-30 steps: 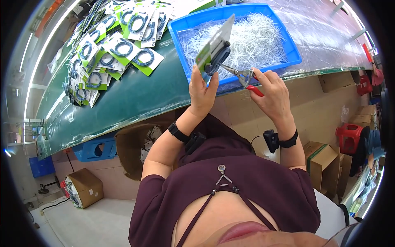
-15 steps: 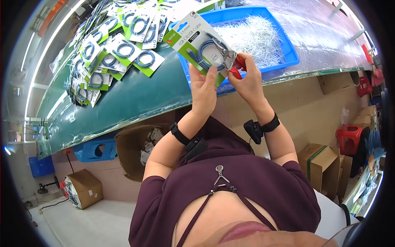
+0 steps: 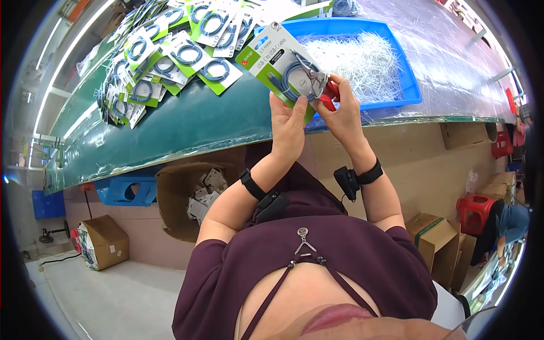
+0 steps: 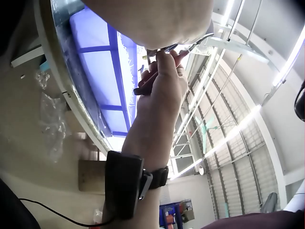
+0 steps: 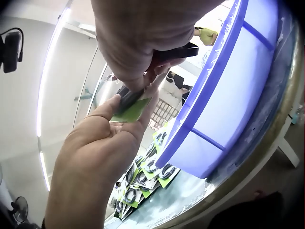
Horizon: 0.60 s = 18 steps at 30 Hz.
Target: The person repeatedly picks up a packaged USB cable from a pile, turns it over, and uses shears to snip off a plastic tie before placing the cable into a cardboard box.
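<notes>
In the head view, the left hand (image 3: 288,127) grips the lower end of a green and white cable card (image 3: 281,52), its printed face up and tilted. A coiled blue-grey cable (image 3: 288,72) is fastened on the card. The right hand (image 3: 343,110) holds red-handled cutters (image 3: 326,92), whose metal jaws lie over the coil's right side; whether they touch a tie cannot be told. In the right wrist view, the left hand (image 5: 90,152) pinches the card (image 5: 131,112) from below, and the right hand (image 5: 143,38) is above it.
A blue tray (image 3: 412,85) of clear plastic strips (image 3: 362,62) stands behind the hands. Many carded cables (image 3: 188,54) are heaped on the green table (image 3: 170,133) to the left. Below the edge are an open carton (image 3: 170,198) and a blue stool (image 3: 122,190).
The card has turned from edge-on to face up, and the cutters have moved left over its coil. Between the last two head frames, the hands barely shift while the view moves.
</notes>
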Available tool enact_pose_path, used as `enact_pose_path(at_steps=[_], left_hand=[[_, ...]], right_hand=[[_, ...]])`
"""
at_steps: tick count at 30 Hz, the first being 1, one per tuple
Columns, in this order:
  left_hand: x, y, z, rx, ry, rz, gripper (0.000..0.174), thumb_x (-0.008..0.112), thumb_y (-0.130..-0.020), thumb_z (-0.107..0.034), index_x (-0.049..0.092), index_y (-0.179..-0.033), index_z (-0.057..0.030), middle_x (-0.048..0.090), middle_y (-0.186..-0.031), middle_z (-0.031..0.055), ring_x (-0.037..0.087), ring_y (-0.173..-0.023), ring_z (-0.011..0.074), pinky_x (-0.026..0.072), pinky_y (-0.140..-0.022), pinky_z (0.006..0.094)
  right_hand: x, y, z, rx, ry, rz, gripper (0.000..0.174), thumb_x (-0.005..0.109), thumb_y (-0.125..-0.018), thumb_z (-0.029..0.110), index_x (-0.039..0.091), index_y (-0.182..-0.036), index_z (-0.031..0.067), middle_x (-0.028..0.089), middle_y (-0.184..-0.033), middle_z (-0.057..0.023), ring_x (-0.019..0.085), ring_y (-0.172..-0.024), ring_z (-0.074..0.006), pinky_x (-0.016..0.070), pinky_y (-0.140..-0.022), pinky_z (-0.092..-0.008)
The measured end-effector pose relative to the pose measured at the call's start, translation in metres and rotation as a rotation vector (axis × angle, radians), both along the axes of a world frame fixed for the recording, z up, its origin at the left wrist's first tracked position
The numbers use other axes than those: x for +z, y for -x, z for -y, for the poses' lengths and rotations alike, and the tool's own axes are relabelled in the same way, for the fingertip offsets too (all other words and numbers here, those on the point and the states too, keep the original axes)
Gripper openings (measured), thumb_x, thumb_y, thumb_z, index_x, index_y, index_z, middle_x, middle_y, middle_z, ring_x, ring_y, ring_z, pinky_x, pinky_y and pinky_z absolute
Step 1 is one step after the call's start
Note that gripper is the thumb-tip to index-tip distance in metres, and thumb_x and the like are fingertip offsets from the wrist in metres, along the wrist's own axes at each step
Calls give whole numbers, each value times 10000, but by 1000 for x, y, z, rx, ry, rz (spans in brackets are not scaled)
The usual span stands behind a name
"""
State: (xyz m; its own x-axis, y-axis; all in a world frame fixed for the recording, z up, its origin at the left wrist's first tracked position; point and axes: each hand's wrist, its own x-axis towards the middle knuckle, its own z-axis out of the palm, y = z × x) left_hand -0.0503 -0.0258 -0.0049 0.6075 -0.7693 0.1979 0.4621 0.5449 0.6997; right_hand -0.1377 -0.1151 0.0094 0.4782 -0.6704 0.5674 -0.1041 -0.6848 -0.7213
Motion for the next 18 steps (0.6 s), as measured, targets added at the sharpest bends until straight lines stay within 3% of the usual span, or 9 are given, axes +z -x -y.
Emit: enact_pose_path(at_steps=[7, 10, 12, 15, 16, 18], left_hand=[[-2, -14, -8, 40, 3, 4, 406, 507, -958, 8, 344, -1316, -91, 525, -1233, 61, 557, -1089, 137, 493, -894, 283], [2, -52, -41, 218, 16, 26, 378, 521, -950, 10, 387, -1292, -83, 554, -1170, 52, 561, -1008, 109, 488, -843, 267], [6, -88, -99, 397, -174, 48, 353, 525, -940, 11, 420, -1266, -74, 565, -1116, 35, 550, -959, 97, 475, -825, 255], [-14, -132, -209, 727, -484, 389, 442, 545, -907, 3, 382, -1318, -17, 528, -1169, 78, 529, -1064, 167, 442, -926, 301], [-26, -142, -245, 826, -573, 508, 482, 551, -896, -1, 363, -1339, 5, 512, -1201, 100, 514, -1115, 195, 424, -967, 320], [-67, -160, -326, 812, -872, 546, 576, 581, -895, -29, 304, -1396, 29, 467, -1311, 163, 467, -1215, 236, 383, -1024, 344]], right_hand=[[1, -7, -1, -97, -69, -49, 464, 694, -743, 38, 511, -1169, 10, 659, -949, -156, 669, -848, -245, 524, -755, -335], [2, -12, 18, -129, -12, -92, 442, 681, -754, 64, 518, -1162, 13, 661, -956, -164, 669, -846, -254, 524, -751, -343], [-3, -9, 46, -189, 60, -182, 417, 683, -772, 114, 532, -1150, 20, 661, -966, -171, 670, -848, -262, 523, -750, -350], [-18, -1, 88, -277, 26, -317, 430, 721, -809, 208, 552, -1155, 17, 653, -952, -145, 652, -841, -231, 512, -749, -333], [-29, 3, 101, -261, -45, -236, 428, 718, -830, 233, 557, -1161, 14, 639, -948, -109, 629, -846, -196, 499, -763, -308], [-42, 18, 117, -193, -217, -100, 421, 689, -876, 255, 556, -1188, 5, 604, -960, -50, 579, -868, -132, 469, -802, -264]])
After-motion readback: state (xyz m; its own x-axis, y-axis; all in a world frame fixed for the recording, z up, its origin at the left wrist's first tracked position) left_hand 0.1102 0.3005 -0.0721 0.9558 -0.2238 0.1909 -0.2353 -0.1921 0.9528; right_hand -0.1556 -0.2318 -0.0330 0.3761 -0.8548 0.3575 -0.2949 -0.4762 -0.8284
